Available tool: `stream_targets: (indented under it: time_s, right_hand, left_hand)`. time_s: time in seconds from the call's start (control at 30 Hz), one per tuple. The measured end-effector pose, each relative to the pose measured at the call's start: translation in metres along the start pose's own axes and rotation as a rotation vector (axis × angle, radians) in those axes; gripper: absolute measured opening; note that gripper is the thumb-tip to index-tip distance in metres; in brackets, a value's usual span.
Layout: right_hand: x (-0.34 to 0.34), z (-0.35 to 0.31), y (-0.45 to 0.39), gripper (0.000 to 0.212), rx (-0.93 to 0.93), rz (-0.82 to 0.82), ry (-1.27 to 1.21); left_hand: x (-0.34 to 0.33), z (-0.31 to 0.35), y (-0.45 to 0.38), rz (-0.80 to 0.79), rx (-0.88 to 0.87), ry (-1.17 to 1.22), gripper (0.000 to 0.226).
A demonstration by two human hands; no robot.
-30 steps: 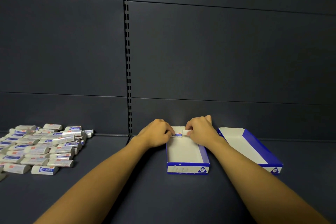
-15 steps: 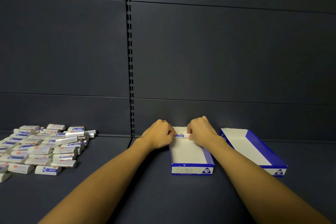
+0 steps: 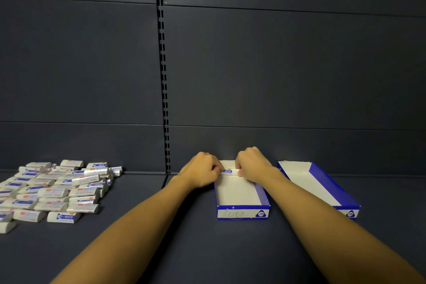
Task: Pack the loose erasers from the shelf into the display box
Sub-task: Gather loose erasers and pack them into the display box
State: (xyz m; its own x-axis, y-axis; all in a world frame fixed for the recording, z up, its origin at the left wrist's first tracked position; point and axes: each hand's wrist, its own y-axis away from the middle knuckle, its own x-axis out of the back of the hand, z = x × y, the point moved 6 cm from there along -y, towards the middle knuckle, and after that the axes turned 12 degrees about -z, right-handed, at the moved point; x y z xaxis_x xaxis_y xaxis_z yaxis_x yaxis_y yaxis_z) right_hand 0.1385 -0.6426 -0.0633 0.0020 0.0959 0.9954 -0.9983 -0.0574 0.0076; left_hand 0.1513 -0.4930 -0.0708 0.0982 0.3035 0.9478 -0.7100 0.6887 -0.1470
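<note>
I see two bare forearms coming up from the bottom edge of my head view, one at each side. Neither carries a sleeve, cuff or glove along the whole length that shows. The left hand is uncovered, and on what I can see of its back and wrist there is no watch, band or ring. The right hand is likewise bare, with nothing worn at the wrist or on the knuckles facing me. Both arms look slim and smooth, widening toward the camera. Anything worn above the forearms lies outside the picture, so I cannot tell it.
</note>
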Motion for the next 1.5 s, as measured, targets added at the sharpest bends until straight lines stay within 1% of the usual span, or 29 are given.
stream_targets:
  time_s: [0.13,0.23,0.4,0.57,0.73,0.93,1.1,1.27,1.5]
  right_hand:
    - [0.011,0.008,0.014,0.030,0.047,-0.073,-0.106]
    - [0.027,0.015,0.028,0.033,0.054,-0.024,-0.219]
    - [0.062,0.036,0.054,0.030,-0.034,0.066,-0.269]
    - [0.073,0.037,0.081,0.035,-0.151,0.031,-0.240]
    - [0.066,0.016,0.107,0.038,-0.157,0.013,-0.216]
    - [0.063,-0.023,0.135,0.030,-0.102,0.032,-0.124]
    - [0.066,-0.065,0.155,0.030,-0.020,0.055,-0.087]
    - [0.067,-0.103,0.168,0.017,0.024,0.029,-0.065]
    - [0.083,-0.171,0.177,0.032,0.078,0.040,-0.052]
  left_hand:
    - [0.013,0.003,0.005,0.043,-0.004,0.036,0.031]
    - [0.031,0.001,0.010,0.077,0.009,0.054,0.031]
    - [0.063,-0.009,0.024,0.072,0.052,-0.012,0.033]
    - [0.082,-0.021,0.046,0.039,0.172,-0.088,0.032]
    - [0.087,-0.017,0.082,0.019,0.268,-0.128,0.025]
    - [0.095,0.006,0.136,0.024,0.339,-0.207,0.019]
    - [0.093,0.014,0.182,0.011,0.435,-0.228,0.024]
    - [0.096,0.011,0.230,0.025,0.496,-0.243,0.028]
    - [0.131,-0.016,0.287,0.092,0.545,-0.239,0.032]
